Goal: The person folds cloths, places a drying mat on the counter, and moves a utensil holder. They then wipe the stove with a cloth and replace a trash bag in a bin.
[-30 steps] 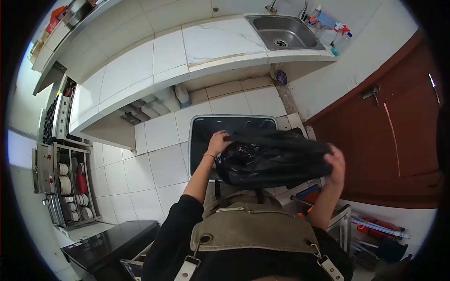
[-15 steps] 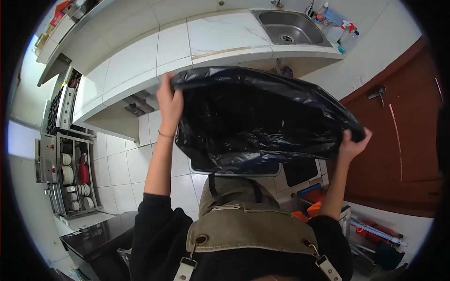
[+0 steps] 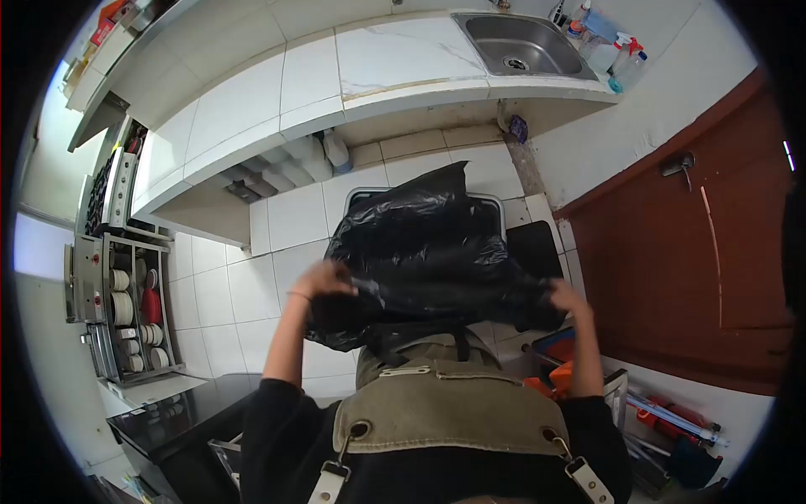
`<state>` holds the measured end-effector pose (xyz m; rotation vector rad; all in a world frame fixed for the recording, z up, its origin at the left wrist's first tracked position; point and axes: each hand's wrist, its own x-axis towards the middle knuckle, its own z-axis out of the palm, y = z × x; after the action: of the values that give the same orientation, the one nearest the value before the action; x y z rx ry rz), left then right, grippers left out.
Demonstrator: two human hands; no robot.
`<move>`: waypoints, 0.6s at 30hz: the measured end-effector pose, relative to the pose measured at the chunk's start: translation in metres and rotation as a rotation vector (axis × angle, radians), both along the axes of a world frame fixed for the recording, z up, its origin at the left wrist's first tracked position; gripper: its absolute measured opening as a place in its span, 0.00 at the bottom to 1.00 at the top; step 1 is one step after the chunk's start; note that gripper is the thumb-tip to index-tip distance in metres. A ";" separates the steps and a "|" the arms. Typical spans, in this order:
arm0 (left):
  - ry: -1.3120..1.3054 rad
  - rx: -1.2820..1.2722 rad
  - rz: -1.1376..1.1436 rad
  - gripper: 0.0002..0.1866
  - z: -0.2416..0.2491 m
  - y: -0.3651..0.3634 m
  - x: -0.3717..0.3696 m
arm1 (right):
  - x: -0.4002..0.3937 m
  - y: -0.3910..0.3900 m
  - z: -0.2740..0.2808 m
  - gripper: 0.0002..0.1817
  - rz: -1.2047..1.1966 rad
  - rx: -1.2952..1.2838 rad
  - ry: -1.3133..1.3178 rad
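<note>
Shows one left hand [image 3: 323, 279], one right hand [image 3: 569, 298] and one black plastic bag [image 3: 420, 239] in the near middle, plus one bin [image 3: 502, 220] just beyond. Has one sink [image 3: 537, 52] and two red spray triggers [image 3: 622, 39] far right, one brown door [image 3: 663, 269] at right, two pale straps [image 3: 329, 485] nearest.

Kitchen: steel sink [image 3: 531, 44] set in tiled counter [image 3: 309, 76], stove [image 3: 120, 197], stacked plates [image 3: 122, 309].

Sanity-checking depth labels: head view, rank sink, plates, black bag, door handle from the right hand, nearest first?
1. Black bag: at the right hand, in front of the person.
2. Door handle: ahead, to the right.
3. Sink: farther ahead, at the counter's right end.
4. Plates: far left, on the rack.
</note>
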<state>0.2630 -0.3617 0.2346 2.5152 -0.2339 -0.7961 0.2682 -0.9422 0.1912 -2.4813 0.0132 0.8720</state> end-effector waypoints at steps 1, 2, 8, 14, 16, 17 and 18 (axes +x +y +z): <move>-0.164 -0.105 0.031 0.30 0.014 0.012 0.024 | 0.019 0.029 0.078 0.20 -0.166 0.047 -0.067; -0.092 -0.083 0.162 0.26 0.089 -0.005 0.042 | 0.040 0.013 0.090 0.18 -0.020 -0.134 -0.416; -0.766 -0.007 0.259 0.25 0.203 0.011 0.086 | 0.055 0.024 0.224 0.13 -0.317 0.390 -0.809; -0.892 0.076 0.548 0.12 0.082 0.054 0.090 | 0.015 -0.002 0.161 0.11 -0.258 0.233 -0.431; -0.856 0.183 0.755 0.12 0.067 0.048 0.081 | -0.001 -0.001 0.152 0.11 -0.207 0.244 -0.410; -0.855 0.184 0.748 0.12 0.059 0.052 0.083 | -0.011 0.006 0.156 0.13 -0.250 0.331 -0.319; -0.825 0.051 0.797 0.12 0.053 0.055 0.083 | -0.019 0.012 0.161 0.15 -0.293 0.416 -0.224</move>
<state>0.3456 -0.3067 0.2881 2.5075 0.5070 0.5545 0.2493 -0.9303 0.3520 -2.1017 0.1042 0.4203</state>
